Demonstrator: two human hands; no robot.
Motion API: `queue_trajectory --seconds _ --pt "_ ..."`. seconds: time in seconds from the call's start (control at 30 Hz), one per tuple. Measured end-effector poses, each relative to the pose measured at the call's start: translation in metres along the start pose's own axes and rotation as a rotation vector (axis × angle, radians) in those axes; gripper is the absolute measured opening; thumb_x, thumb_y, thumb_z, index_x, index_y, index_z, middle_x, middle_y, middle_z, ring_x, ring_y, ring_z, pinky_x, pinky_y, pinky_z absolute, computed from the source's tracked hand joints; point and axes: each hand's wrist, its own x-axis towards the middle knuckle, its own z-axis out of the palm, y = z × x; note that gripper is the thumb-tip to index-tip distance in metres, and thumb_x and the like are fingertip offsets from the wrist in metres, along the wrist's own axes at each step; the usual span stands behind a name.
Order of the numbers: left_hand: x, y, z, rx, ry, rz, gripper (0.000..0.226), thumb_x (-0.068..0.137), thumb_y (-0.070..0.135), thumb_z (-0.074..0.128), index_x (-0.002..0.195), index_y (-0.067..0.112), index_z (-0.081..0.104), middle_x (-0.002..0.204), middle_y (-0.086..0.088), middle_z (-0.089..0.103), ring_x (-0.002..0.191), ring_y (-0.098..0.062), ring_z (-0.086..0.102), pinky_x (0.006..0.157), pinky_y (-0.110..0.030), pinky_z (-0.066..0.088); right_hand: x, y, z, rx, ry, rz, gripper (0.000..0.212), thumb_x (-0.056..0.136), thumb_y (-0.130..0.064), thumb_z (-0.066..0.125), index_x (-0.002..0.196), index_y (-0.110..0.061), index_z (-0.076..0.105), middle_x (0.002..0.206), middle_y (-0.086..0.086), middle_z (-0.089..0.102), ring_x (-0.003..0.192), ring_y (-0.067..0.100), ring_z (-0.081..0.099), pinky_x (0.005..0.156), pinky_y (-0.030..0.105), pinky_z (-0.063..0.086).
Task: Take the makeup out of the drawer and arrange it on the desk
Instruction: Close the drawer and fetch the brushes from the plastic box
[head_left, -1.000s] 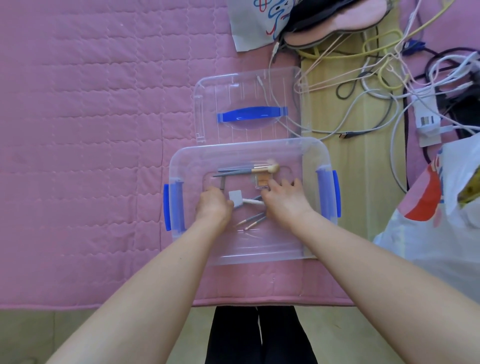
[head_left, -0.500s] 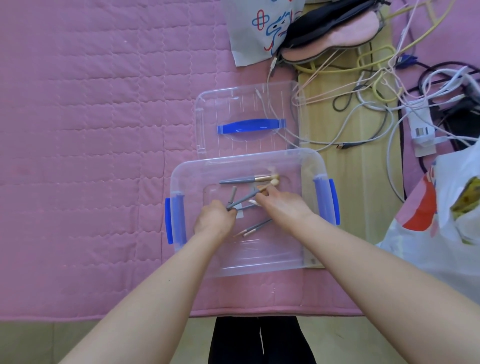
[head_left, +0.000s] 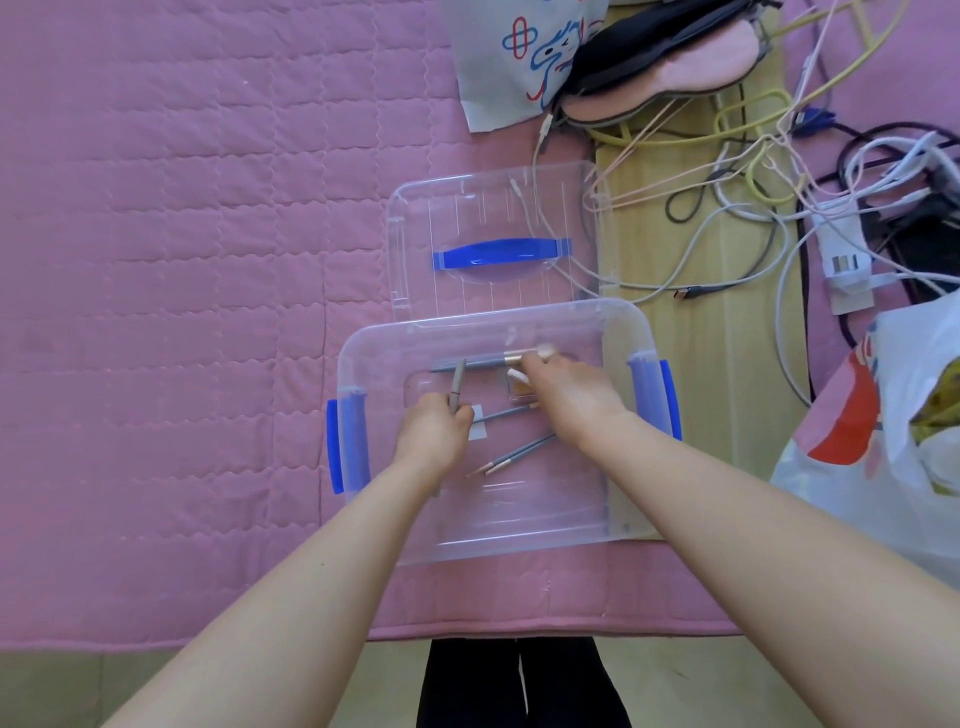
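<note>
A clear plastic box (head_left: 363, 343) with blue side clips sits on the pink quilted mat, and both my hands are inside it. My left hand (head_left: 434, 431) grips a grey makeup brush (head_left: 457, 384) that points up and away. My right hand (head_left: 569, 395) reaches to the box's far side, its fingertips on the gold ferrule of a long grey brush (head_left: 467, 365). Two thin grey brushes (head_left: 519, 454) lie on the box floor between my wrists. A small square compact (head_left: 519, 389) lies partly under my right hand.
The clear lid (head_left: 415, 218) with a blue handle lies just beyond the box. A tangle of cables (head_left: 727, 208) and a power strip (head_left: 844, 249) crowd the wooden strip at right. A white plastic bag (head_left: 893, 426) stands at right, a pink eye mask (head_left: 675, 57) at top.
My right hand has moved from the box's middle to the long brush at the far side. My left hand has turned its brush more upright.
</note>
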Motion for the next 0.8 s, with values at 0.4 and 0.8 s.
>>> queue_trajectory --seconds 0.4,0.8 --pt "0.012 0.032 0.033 0.079 0.112 0.169 0.016 0.087 0.027 0.061 0.102 0.029 0.064 0.098 -0.003 0.068 0.091 -0.029 0.061 0.074 -0.038 0.051 -0.002 0.003 0.008 0.061 0.034 0.023 0.047 0.090 -0.001 0.048 0.135 -0.005 0.034 0.116 0.017 0.057 0.101 0.037 0.059 0.066 0.038 0.041" --pt "0.014 0.032 0.040 -0.024 0.047 0.055 0.020 0.086 0.031 0.061 0.096 0.016 0.069 0.099 -0.008 0.070 0.094 -0.033 0.062 0.082 -0.041 0.052 0.008 -0.006 0.016 0.581 -0.051 0.399 0.029 0.091 -0.009 0.051 0.118 -0.001 0.048 0.108 0.016 0.060 0.085 0.031 0.056 0.068 0.031 0.037"
